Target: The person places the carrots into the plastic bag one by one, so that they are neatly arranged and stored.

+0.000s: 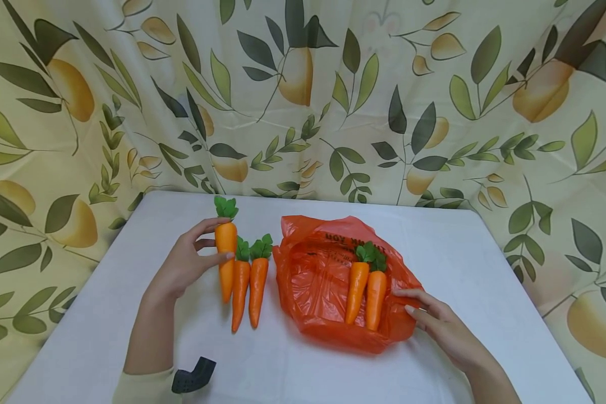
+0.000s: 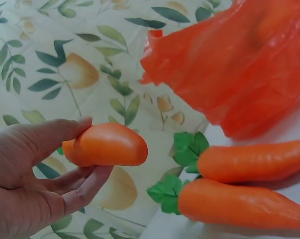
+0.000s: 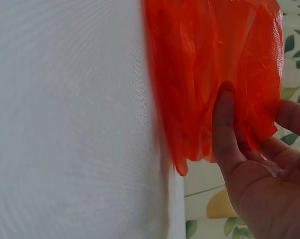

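Observation:
My left hand (image 1: 187,259) holds an orange toy-like carrot (image 1: 226,238) with a green leafy top, thumb on one side and fingers on the other. Just right of it, two more carrots (image 1: 240,294) (image 1: 258,292) lie side by side on the white table, leaves toward the back. A red plastic bag (image 1: 318,280) lies with its mouth spread, and two carrots (image 1: 356,292) (image 1: 376,300) rest inside it. At the bag's right edge, my right hand (image 1: 446,325) pinches the thin plastic; the right wrist view shows the thumb (image 3: 224,124) on the near side and fingers partly behind.
A white cloth-like surface covers the table (image 1: 293,370). Behind it hangs a curtain (image 1: 333,151) printed with fruit and leaves. A black angular piece (image 1: 194,376) shows by the left sleeve.

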The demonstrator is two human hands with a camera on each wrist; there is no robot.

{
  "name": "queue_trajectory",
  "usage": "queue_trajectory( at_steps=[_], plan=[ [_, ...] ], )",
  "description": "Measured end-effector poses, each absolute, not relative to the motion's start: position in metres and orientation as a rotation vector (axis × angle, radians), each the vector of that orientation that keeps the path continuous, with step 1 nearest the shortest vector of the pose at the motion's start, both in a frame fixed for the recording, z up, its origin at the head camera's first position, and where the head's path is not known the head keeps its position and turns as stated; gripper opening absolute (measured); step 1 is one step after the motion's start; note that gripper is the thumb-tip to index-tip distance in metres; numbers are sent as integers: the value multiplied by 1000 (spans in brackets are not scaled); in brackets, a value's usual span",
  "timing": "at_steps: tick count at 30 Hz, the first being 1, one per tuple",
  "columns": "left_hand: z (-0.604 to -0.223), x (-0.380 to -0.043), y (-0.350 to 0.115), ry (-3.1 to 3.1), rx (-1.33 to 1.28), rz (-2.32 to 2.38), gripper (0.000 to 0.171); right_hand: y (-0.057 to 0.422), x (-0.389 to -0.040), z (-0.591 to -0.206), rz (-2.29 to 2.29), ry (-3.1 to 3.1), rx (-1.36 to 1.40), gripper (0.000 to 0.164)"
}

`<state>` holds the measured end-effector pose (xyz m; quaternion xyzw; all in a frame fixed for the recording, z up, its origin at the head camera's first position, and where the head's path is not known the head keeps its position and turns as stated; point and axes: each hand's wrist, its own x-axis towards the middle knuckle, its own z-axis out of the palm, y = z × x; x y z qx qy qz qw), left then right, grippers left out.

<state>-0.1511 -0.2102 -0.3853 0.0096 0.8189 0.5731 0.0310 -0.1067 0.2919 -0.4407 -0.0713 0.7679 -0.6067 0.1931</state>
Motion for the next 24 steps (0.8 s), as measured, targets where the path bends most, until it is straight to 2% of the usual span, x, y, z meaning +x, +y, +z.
queue_trajectory(
  at_steps=[24],
  plan=[
    [-346, -164, -163, 2432, 199, 1862, 64, 293, -107, -439, -1690, 2155, -177, 42]
  ],
)
